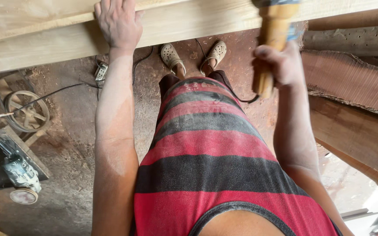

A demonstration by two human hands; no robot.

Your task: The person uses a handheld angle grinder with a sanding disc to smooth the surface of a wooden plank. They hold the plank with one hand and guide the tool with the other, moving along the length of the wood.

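My left hand (pixel 118 22) lies flat on a pale wooden plank (pixel 44 39) that runs across the top of the view, fingers over its edge. My right hand (pixel 278 65) is closed around the wooden handle of a tool (pixel 273 32). The tool's head is cut off by the top edge, with blue showing near it. The handle stands upright just in front of the plank. Both forearms are dusted with sawdust.
Below are a striped red and black shirt, two feet in tan clogs (pixel 193 57) and a sawdust-covered floor. A black cable (pixel 57 92) and power strip (pixel 100 71) lie on the floor. A machine with a pulley wheel (pixel 27 111) stands left. Rough timber slabs (pixel 351 83) lie right.
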